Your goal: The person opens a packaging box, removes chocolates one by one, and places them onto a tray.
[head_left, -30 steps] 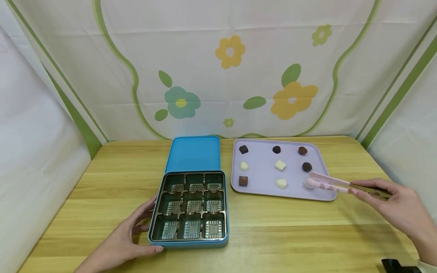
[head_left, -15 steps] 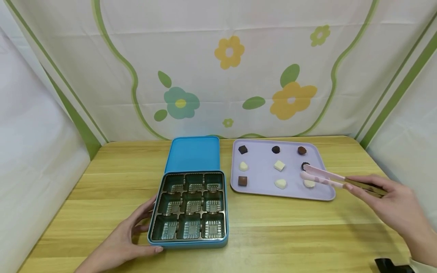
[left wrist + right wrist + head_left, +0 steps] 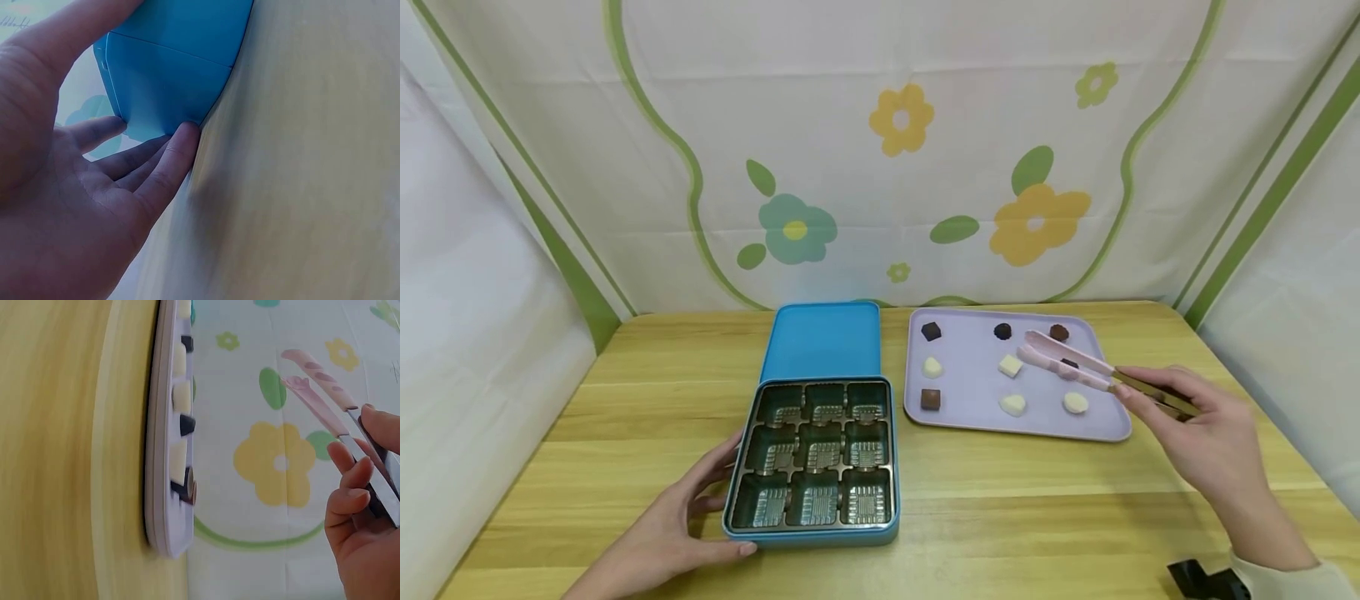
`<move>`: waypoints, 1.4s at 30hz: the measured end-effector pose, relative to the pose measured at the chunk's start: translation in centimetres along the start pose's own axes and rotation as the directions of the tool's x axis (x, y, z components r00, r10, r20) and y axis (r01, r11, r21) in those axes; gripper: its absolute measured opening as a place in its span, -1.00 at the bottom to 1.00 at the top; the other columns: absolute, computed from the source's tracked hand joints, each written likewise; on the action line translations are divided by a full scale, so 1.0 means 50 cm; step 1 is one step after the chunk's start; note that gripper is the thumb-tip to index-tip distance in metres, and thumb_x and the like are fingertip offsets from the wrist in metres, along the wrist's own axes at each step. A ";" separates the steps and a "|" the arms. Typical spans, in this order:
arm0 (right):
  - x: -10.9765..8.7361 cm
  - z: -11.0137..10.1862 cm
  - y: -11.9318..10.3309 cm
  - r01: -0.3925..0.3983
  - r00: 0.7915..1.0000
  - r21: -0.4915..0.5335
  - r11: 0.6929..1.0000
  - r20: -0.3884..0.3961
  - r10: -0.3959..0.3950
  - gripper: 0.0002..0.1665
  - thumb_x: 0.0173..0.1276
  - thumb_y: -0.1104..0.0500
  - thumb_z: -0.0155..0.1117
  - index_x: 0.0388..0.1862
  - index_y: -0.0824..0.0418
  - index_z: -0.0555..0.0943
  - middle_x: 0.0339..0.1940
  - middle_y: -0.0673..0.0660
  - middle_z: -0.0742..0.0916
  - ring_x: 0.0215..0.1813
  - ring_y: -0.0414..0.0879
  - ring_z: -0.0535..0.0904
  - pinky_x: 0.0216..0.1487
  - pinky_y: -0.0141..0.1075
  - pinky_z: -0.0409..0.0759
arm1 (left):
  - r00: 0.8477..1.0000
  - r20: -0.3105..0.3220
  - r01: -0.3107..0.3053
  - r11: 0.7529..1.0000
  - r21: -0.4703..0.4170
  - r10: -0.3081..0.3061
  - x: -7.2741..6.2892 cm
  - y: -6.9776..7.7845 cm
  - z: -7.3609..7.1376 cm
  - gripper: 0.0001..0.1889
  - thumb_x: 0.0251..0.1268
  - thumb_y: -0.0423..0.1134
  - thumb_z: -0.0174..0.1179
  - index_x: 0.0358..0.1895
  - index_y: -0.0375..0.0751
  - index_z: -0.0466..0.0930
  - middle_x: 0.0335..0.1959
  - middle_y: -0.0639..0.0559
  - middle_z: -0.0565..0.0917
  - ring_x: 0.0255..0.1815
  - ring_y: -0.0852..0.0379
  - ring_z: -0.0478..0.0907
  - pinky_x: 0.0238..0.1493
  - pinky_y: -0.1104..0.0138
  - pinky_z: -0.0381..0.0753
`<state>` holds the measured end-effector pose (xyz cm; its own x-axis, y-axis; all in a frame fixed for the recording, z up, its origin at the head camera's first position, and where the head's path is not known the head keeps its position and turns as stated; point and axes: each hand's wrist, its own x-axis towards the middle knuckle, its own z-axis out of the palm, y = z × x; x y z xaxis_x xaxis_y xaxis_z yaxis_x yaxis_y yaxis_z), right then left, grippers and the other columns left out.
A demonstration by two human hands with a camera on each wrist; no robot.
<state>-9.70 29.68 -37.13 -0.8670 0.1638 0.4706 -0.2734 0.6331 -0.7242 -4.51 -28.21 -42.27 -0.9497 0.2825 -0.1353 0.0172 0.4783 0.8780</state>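
Observation:
My right hand (image 3: 1206, 429) pinches the metal handles of small pink-tipped tongs (image 3: 1071, 362) between thumb and fingers. The tong tips stand slightly apart with nothing between them, raised over the right half of a lilac tray (image 3: 966, 417). Several chocolates lie spaced out on that tray, among them a white square one (image 3: 1011, 366), a brown square one (image 3: 930, 399) and a dark one (image 3: 1070, 364) partly hidden behind the tongs. At the left, my left hand (image 3: 673, 521) rests against a blue tin (image 3: 820, 540), fingertips on its side and thumb at its front corner. A divided insert (image 3: 818, 475) with bare compartments fills the tin.
A flat blue lid (image 3: 823, 337) lies behind the tin, whose back edge overlaps it in view. The wooden table (image 3: 1000, 508) ends at a flower-printed cloth (image 3: 887, 183) behind, with more cloth at both sides. A black strap-like object (image 3: 1210, 579) is near the right wrist.
My right hand has carried the tongs up and left from the tray's front right, uncovering the white chocolate there. The chocolates stay on the tray. My left hand and the tin have not moved.

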 end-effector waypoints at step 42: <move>-0.061 0.091 -0.037 0.340 0.842 0.003 0.941 0.445 -0.305 -0.63 0.15 0.18 0.74 -0.10 -0.17 0.84 -0.30 -0.28 0.78 -0.24 -0.42 0.62 -0.27 -0.53 0.55 | 1.000 0.027 0.006 1.000 -0.016 -0.005 -0.002 0.006 -0.003 0.24 0.12 -0.13 0.66 0.78 0.26 -0.02 0.71 -0.30 0.21 0.44 -0.29 0.53 0.22 0.41 0.63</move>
<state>-8.44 24.56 -39.54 -0.8318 -0.3918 0.3932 -0.5528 0.6490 -0.5228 -4.47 -28.21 -41.90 -0.9410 0.3022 -0.1520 0.0071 0.4668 0.8843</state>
